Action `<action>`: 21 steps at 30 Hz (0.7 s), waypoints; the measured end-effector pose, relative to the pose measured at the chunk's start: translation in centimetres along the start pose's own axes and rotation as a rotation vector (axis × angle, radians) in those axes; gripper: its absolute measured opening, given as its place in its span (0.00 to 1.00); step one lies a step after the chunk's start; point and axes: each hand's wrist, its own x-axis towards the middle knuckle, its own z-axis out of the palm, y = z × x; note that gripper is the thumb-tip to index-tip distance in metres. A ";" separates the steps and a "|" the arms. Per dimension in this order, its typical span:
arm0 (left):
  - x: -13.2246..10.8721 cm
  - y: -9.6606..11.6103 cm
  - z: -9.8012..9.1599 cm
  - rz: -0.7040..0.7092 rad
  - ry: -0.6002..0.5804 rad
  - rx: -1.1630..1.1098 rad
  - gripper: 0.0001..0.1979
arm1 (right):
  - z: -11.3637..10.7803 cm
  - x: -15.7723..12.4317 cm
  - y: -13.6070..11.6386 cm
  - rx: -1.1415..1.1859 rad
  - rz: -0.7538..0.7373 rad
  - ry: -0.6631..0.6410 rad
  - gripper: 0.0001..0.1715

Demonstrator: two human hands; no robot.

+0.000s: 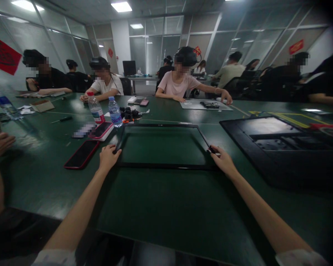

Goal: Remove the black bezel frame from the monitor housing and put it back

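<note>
From here I see my left hand (108,157) and right hand (223,159) clamped on opposite sides of the frame (166,166), probably for balance, over the table (161,207); contact I can't tell

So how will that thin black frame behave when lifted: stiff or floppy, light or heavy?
The black frame is probably light: narrow bars around an open middle. It may flex or twist, since nothing spans the opening. Possibly a bit slippery; the near bar shows a sheen.
</note>
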 end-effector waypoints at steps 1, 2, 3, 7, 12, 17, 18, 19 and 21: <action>0.0 0.0 0.0 0.000 0.000 0.000 0.19 | 0.0 0.0 0.1 -0.015 -0.007 -0.002 0.35; -0.1 0.1 0.0 0.001 0.000 0.000 0.19 | 0.0 0.0 0.1 -0.033 -0.023 0.000 0.35; -0.1 0.1 -0.1 0.002 0.000 0.001 0.19 | 0.1 0.0 0.2 -0.050 -0.045 0.003 0.35; -0.2 0.2 -0.1 0.013 0.001 0.017 0.20 | 0.3 0.0 0.3 -0.101 -0.093 0.011 0.32; -0.2 0.4 -0.2 0.020 0.003 0.027 0.21 | 0.4 0.0 0.3 -0.126 -0.088 -0.016 0.33; -0.1 0.8 -0.4 0.001 -0.003 0.012 0.22 | 0.4 -0.1 -0.2 -0.118 -0.095 0.006 0.32; -0.1 0.9 -0.5 -0.002 0.010 0.001 0.23 | 0.4 -0.1 -0.3 -0.112 -0.093 0.020 0.31; -0.2 1.0 -0.6 0.003 0.024 -0.013 0.23 | 0.4 -0.2 -0.5 -0.107 -0.091 0.039 0.31; -0.4 1.3 -0.9 0.038 0.043 -0.045 0.23 | 0.1 -0.3 -0.8 -0.118 -0.090 0.090 0.30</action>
